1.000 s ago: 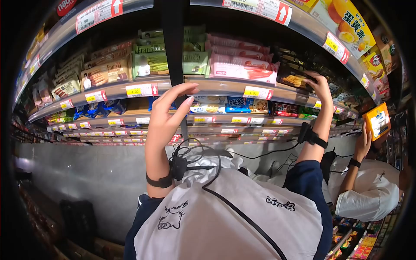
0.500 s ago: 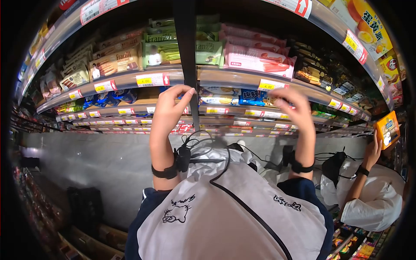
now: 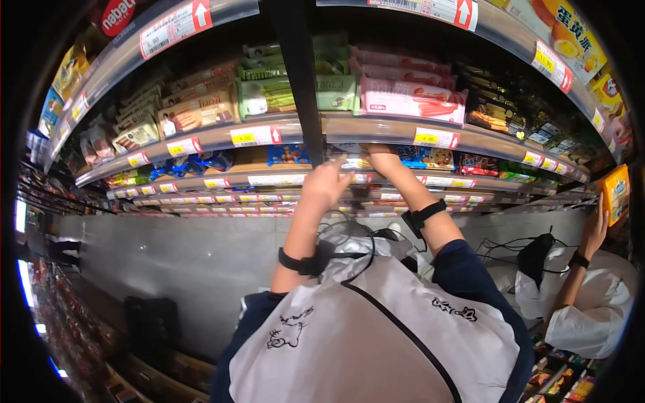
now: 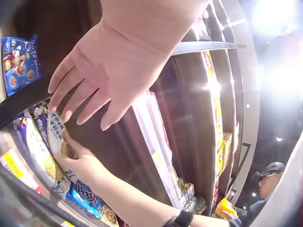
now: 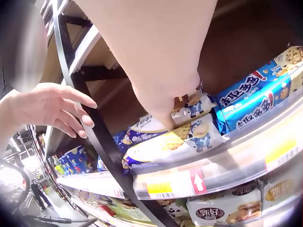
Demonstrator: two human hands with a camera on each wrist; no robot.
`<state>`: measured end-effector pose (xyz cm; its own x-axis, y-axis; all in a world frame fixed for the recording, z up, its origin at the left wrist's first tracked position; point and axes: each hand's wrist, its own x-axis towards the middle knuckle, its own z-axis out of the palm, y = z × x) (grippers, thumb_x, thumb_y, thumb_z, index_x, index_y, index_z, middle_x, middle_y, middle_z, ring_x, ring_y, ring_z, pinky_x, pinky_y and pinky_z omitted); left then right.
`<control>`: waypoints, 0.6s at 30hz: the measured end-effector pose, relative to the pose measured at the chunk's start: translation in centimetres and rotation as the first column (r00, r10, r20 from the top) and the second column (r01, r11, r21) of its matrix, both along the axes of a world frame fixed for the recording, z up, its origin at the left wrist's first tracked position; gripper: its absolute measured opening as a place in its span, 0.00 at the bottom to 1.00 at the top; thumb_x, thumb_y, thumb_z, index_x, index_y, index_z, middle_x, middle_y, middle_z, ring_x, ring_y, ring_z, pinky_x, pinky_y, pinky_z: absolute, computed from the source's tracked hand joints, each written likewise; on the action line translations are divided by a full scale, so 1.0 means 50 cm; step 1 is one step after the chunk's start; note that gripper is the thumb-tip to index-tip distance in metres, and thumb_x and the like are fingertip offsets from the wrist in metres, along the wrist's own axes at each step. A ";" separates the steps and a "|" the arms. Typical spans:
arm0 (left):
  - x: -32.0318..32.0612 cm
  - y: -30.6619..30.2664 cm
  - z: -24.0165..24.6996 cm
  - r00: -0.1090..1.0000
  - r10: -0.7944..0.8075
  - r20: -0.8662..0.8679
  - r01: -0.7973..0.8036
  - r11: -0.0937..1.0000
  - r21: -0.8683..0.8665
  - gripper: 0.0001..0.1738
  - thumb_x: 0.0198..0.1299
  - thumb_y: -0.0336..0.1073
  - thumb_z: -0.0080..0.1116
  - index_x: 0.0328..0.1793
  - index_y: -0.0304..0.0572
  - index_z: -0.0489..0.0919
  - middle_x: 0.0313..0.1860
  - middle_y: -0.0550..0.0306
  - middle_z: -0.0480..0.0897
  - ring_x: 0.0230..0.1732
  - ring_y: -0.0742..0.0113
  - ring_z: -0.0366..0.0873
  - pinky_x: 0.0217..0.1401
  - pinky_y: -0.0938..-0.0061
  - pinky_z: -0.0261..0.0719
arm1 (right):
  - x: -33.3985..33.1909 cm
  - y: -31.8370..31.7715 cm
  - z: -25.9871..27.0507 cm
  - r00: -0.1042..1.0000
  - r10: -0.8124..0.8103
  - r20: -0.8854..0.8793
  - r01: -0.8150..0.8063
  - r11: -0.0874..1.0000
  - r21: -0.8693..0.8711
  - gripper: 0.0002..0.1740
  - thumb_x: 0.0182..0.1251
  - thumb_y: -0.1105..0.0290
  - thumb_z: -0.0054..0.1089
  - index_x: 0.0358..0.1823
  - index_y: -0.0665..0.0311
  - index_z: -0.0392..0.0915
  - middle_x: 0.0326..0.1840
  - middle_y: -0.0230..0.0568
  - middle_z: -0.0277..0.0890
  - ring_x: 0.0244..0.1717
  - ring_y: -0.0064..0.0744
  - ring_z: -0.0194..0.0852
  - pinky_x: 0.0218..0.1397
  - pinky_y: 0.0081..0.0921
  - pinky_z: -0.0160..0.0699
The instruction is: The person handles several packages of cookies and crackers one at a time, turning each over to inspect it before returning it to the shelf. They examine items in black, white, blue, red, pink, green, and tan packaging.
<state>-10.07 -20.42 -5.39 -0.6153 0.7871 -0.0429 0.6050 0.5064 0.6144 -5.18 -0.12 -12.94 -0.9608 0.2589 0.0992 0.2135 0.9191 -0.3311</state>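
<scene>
My right hand (image 3: pixel 384 161) reaches into the shelf below the stick-biscuit row. In the right wrist view its thumb comes down between two white-and-blue biscuit packs with a cow cartoon, pinching the rear biscuit pack (image 5: pixel 196 109). The front biscuit pack (image 5: pixel 180 142) lies along the shelf edge. Part of the rear pack and the fingertips behind it are hidden. My left hand (image 3: pixel 324 185) is held up before the same shelf, fingers loosely extended and holding nothing. In the left wrist view its fingertips overlap the packs' upper end.
Blue cookie packs (image 5: pixel 255 99) lie right of the biscuit packs. A black upright post (image 3: pixel 302 80) divides the shelves. Above stand pink (image 3: pixel 413 101) and green (image 3: pixel 269 94) stick-biscuit packs. At right, another person holds an orange package (image 3: pixel 615 195). Cables hang by my waist.
My right hand has left the dark packs on the upper shelf, moved left and down, and now pinches a biscuit pack. My left hand has lowered and shifted right; the view has turned slightly left.
</scene>
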 end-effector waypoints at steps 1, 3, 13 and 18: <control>0.005 -0.004 0.009 1.000 0.000 0.011 0.000 0.999 -0.039 0.26 0.58 0.50 0.52 0.58 0.41 0.73 0.49 0.45 0.79 0.50 0.48 0.76 0.52 0.59 0.74 | -0.009 0.009 -0.015 0.999 -0.002 0.047 0.002 1.000 0.007 0.20 0.53 0.63 0.60 0.47 0.65 0.76 0.51 0.55 0.72 0.54 0.51 0.69 0.57 0.40 0.67; 0.007 -0.017 0.004 1.000 -0.003 -0.004 0.003 1.000 0.029 0.25 0.58 0.49 0.52 0.56 0.41 0.75 0.47 0.45 0.79 0.48 0.48 0.77 0.50 0.60 0.74 | -0.018 0.001 -0.025 0.997 -0.051 -0.058 0.054 0.997 0.048 0.18 0.54 0.64 0.60 0.45 0.65 0.76 0.49 0.55 0.73 0.52 0.51 0.70 0.56 0.42 0.67; -0.035 -0.052 -0.013 0.977 0.176 0.122 -0.187 0.979 0.085 0.31 0.56 0.54 0.57 0.54 0.33 0.75 0.39 0.44 0.82 0.39 0.55 0.80 0.43 0.70 0.76 | 0.075 -0.056 0.079 0.987 -0.125 -0.098 0.138 0.982 0.130 0.18 0.57 0.63 0.59 0.45 0.67 0.74 0.46 0.52 0.74 0.49 0.51 0.72 0.52 0.42 0.67; -0.041 -0.045 -0.009 0.934 0.090 0.347 -0.137 0.984 0.112 0.44 0.51 0.63 0.57 0.56 0.24 0.72 0.43 0.37 0.81 0.43 0.52 0.81 0.48 0.70 0.75 | 0.172 -0.080 0.101 0.885 -0.026 -0.465 0.086 0.990 0.110 0.26 0.47 0.74 0.64 0.50 0.67 0.69 0.49 0.46 0.69 0.52 0.47 0.65 0.59 0.43 0.60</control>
